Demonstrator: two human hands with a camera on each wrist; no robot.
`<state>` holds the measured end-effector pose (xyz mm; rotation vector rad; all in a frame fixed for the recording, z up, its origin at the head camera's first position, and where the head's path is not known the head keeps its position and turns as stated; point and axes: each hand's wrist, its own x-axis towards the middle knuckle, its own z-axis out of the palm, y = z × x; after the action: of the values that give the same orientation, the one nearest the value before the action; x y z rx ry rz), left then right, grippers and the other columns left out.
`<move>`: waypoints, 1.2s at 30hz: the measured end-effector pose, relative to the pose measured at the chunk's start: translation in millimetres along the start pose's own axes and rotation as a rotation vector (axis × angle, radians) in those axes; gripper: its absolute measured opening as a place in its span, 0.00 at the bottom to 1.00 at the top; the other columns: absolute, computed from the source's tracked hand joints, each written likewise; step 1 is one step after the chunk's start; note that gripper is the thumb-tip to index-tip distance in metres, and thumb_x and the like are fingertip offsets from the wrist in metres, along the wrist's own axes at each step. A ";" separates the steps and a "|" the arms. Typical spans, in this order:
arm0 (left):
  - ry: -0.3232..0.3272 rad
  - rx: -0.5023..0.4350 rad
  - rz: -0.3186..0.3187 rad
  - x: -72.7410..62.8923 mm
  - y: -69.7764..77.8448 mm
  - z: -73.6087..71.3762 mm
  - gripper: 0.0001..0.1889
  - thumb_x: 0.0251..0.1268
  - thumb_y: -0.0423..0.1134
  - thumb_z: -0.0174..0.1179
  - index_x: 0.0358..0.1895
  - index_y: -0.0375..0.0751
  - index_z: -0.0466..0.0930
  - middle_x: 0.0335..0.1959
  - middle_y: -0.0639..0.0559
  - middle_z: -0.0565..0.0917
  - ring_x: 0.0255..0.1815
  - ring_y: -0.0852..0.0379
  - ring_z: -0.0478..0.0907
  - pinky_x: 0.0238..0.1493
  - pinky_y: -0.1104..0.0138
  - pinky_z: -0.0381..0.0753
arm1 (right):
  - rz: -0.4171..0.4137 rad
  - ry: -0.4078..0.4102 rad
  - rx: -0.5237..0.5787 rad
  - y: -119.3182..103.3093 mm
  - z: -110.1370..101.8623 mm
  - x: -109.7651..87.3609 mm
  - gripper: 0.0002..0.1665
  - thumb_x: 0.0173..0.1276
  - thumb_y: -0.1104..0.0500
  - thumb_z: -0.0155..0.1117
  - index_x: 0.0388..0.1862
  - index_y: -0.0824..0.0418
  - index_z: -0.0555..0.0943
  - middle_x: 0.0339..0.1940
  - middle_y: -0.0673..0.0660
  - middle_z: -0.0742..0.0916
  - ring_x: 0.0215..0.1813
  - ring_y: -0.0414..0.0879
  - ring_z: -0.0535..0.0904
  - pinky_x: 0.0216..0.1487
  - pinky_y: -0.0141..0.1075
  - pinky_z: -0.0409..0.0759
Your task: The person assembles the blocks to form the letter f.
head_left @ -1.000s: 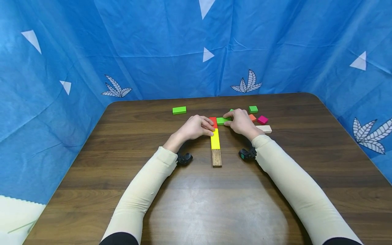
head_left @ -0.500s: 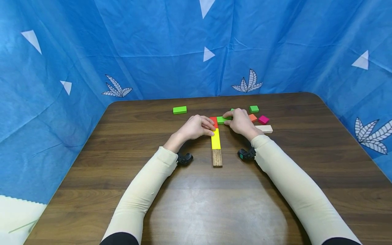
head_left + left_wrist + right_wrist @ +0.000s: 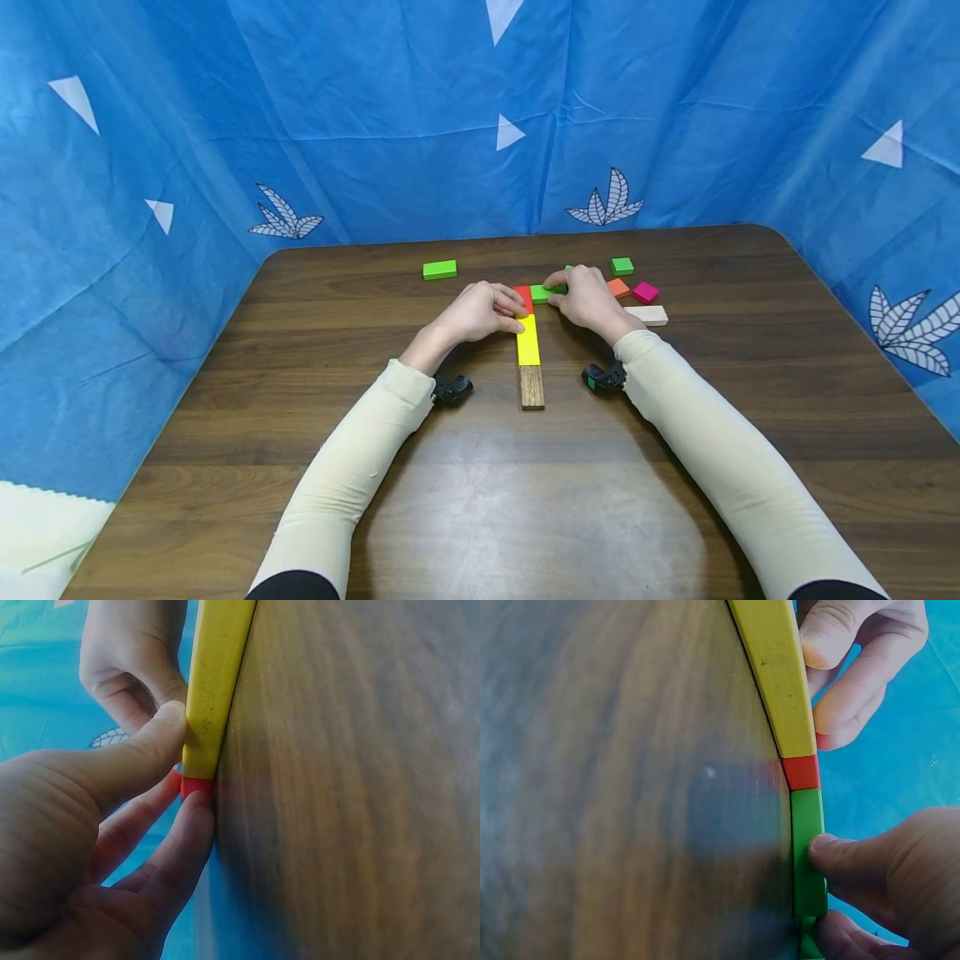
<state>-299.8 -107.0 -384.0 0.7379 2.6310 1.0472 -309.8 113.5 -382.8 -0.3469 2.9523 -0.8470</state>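
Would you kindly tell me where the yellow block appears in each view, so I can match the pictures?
Head: the yellow block lies slightly right of centre, below mid-height.
Left wrist: the yellow block runs down from the top edge, mostly left of centre.
Right wrist: the yellow block runs down from the top edge, right of centre.
Shared landmark: the red block at its end.

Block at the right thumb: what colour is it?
Green; the block shows best in the right wrist view.
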 end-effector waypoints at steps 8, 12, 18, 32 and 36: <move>-0.006 -0.011 -0.005 -0.7 0.3 -0.5 0.14 0.59 0.42 0.76 0.49 0.47 0.93 0.55 0.54 0.87 0.49 0.60 0.87 0.53 0.67 0.85 | -0.015 0.005 0.032 -2.5 0.4 -4.0 0.22 0.72 0.56 0.70 0.63 0.59 0.85 0.65 0.61 0.85 0.68 0.58 0.76 0.72 0.56 0.74; -0.001 0.004 -0.002 -0.3 -0.1 -0.6 0.15 0.59 0.42 0.77 0.49 0.48 0.93 0.55 0.55 0.87 0.49 0.61 0.87 0.53 0.68 0.84 | -0.062 -0.007 0.040 -4.1 0.8 -7.6 0.22 0.72 0.54 0.70 0.62 0.59 0.85 0.63 0.61 0.86 0.68 0.58 0.77 0.71 0.55 0.75; 0.006 0.002 -0.004 0.7 -0.1 -0.1 0.15 0.58 0.42 0.77 0.49 0.47 0.93 0.55 0.55 0.88 0.48 0.61 0.88 0.52 0.68 0.85 | -0.164 -0.031 0.028 -7.1 0.8 -13.4 0.25 0.71 0.52 0.71 0.63 0.60 0.84 0.63 0.60 0.86 0.68 0.58 0.78 0.71 0.55 0.74; 0.028 0.006 -0.030 2.3 -0.3 0.8 0.16 0.57 0.43 0.78 0.49 0.48 0.92 0.54 0.54 0.89 0.48 0.60 0.87 0.53 0.66 0.85 | -0.300 -0.080 -0.035 -8.7 5.2 -18.0 0.21 0.67 0.53 0.75 0.56 0.60 0.89 0.63 0.62 0.85 0.68 0.57 0.79 0.70 0.53 0.77; 0.031 0.012 -0.028 1.4 -0.2 0.1 0.16 0.56 0.43 0.78 0.49 0.49 0.92 0.54 0.54 0.89 0.47 0.60 0.86 0.52 0.66 0.84 | -0.304 -0.086 -0.046 -9.8 5.8 -17.4 0.21 0.67 0.53 0.75 0.56 0.60 0.89 0.63 0.62 0.85 0.68 0.56 0.78 0.69 0.53 0.77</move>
<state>-301.1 -106.4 -384.3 0.6912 2.6678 1.0453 -290.2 106.4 -382.8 -0.8287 2.8846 -0.7671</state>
